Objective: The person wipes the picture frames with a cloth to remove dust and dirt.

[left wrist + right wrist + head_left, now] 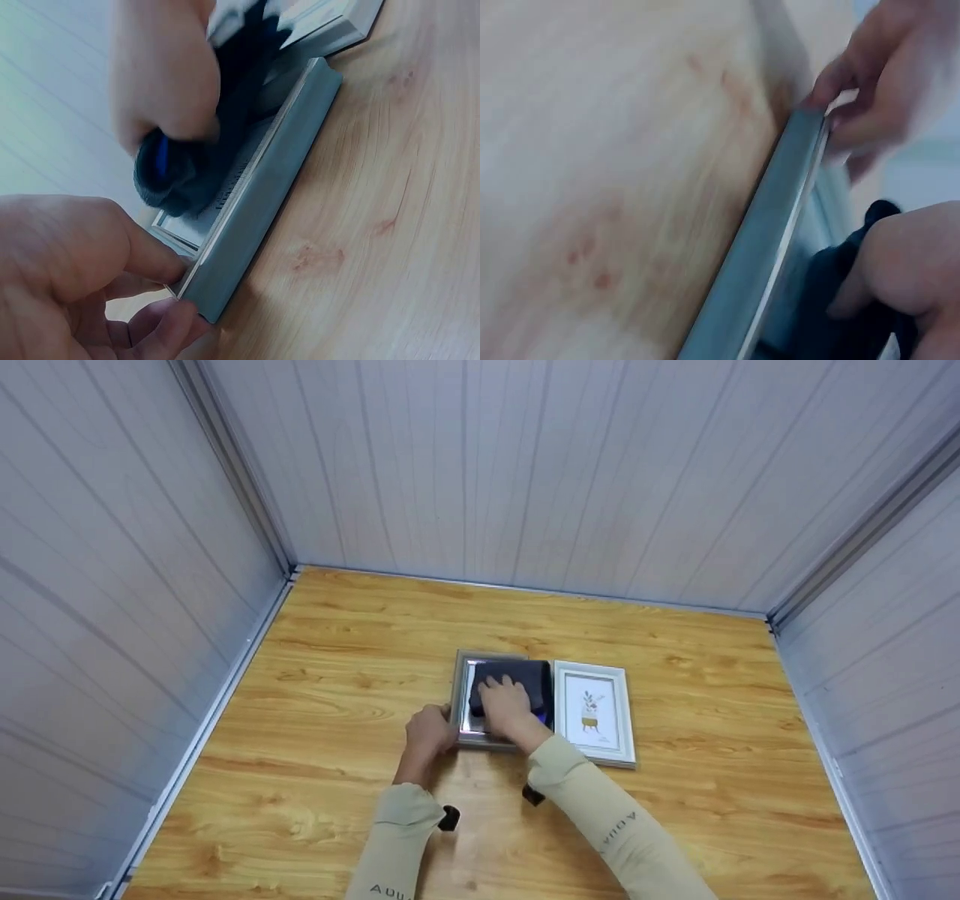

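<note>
A grey picture frame (457, 694) lies face up on the wooden table, its glass partly covered by a dark cloth (531, 679). My left hand (431, 729) pinches the frame's near left corner, thumb and fingers on either side of the rim in the left wrist view. On top of the glass, my right hand (506, 706) holds the cloth and presses it down. The left wrist view shows the cloth (180, 176) bunched under that hand, with a blue patch on it. Blur hides some of the right fingers.
Right beside the grey frame lies a white picture frame (628, 727) with a plant drawing in it. Pale panel walls (495, 472) enclose the wooden table (337, 690) at the back and both sides.
</note>
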